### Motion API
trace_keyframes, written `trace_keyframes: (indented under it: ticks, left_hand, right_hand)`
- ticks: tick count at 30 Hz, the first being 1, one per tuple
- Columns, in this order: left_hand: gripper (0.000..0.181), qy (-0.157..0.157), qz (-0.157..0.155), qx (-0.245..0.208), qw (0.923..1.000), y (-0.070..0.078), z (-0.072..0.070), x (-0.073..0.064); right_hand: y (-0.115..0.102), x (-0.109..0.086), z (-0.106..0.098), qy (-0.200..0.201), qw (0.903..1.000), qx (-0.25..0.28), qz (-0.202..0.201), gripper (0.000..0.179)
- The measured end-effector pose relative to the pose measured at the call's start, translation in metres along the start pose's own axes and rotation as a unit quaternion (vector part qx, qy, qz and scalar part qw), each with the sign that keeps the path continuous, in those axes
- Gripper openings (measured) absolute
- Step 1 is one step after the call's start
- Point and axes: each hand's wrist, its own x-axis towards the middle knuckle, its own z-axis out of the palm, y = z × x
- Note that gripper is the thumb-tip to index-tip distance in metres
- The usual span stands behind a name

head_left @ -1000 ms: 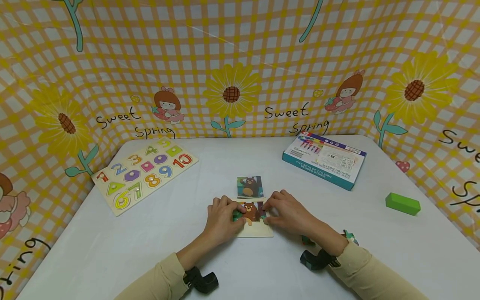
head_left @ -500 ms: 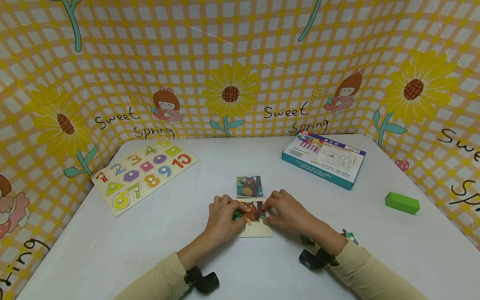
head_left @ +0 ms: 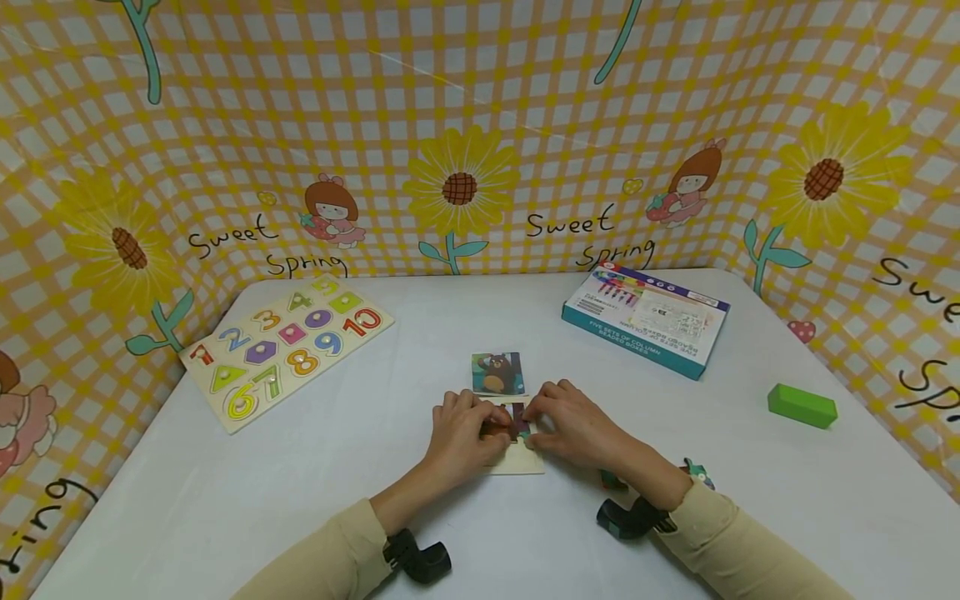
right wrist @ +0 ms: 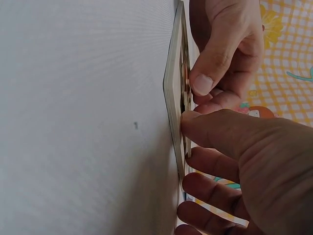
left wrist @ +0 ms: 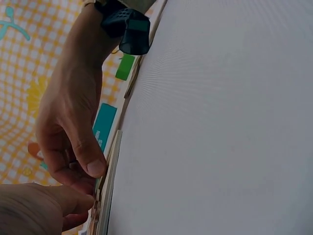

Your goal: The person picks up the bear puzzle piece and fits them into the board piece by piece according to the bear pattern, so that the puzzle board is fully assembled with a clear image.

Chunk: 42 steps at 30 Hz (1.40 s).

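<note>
A shallow wooden puzzle board (head_left: 516,463) lies in front of me, with bear-picture puzzle pieces (head_left: 518,419) in its upper half and bare wood below. My left hand (head_left: 463,435) covers the bear's left side, thumb and forefinger pinching a piece there. From the other side my right hand (head_left: 576,428) pinches the purple piece at the board's right edge. In the right wrist view the right thumb (right wrist: 210,128) presses close to the board's rim, and the left hand's thumb (right wrist: 204,81) sits just above it. The fingers hide much of the picture.
Beyond the board lies a square bear picture (head_left: 498,374). Colourful pieces (head_left: 698,473) show partly from under the right forearm. A number puzzle board (head_left: 288,354) is at the back left, a boxed bead set (head_left: 647,321) at the back right, a green block (head_left: 802,406) at the right.
My left hand has shifted right across the board, now covering the bear's face that showed before. The right hand stays nearly in place.
</note>
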Motion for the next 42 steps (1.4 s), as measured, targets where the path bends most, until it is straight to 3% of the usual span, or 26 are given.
trace_keyframes:
  ticks: [22, 33, 42]
  left_hand:
    - [0.010, -0.004, -0.007, 0.016, 0.9998, 0.0040, 0.0027, 0.0008]
    - [0.010, 0.005, -0.006, 0.023, 0.9997, 0.0045, 0.0027, 0.0004]
    - [0.009, 0.004, -0.007, 0.026, 0.9996, 0.0050, 0.0026, 0.0003]
  right_hand:
    - [0.0024, -0.0014, 0.0003, 0.007, 0.9999, 0.002, -0.011, 0.023]
    - [0.0016, -0.0011, 0.0010, 0.028, 0.9994, 0.001, -0.023, 0.013]
    - [0.0000, 0.0005, 0.0011, 0.018, 0.9997, -0.001, -0.017, 0.012]
